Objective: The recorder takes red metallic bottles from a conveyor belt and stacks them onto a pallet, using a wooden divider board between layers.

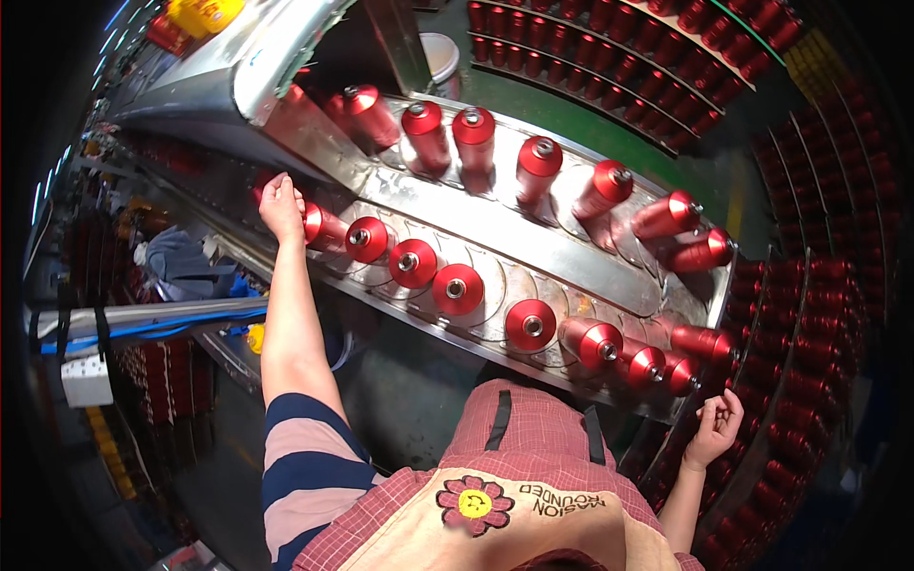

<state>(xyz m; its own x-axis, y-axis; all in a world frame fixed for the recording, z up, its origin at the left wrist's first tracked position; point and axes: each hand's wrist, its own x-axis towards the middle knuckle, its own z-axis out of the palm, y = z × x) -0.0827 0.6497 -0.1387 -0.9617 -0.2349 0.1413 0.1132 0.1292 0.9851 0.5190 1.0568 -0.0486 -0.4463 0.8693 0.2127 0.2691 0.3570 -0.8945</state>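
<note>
A shiny metal conveyor tray (533,243) carries two rows of red thread spools. My left hand (282,205) reaches out to the left end of the near row and closes over a red spool (322,228) there. Beside it stand more red spools (411,263) with silver cores, running right along the row. My right hand (716,426) hangs low at the right, fingers loosely curled and holding nothing, just below the last spools (678,373) at the tray's right end.
Racks of many red spools (819,314) curve around the right side and the back (619,57). A metal machine housing (248,67) rises at the upper left. A grey rail (143,314) with a blue strip runs at left.
</note>
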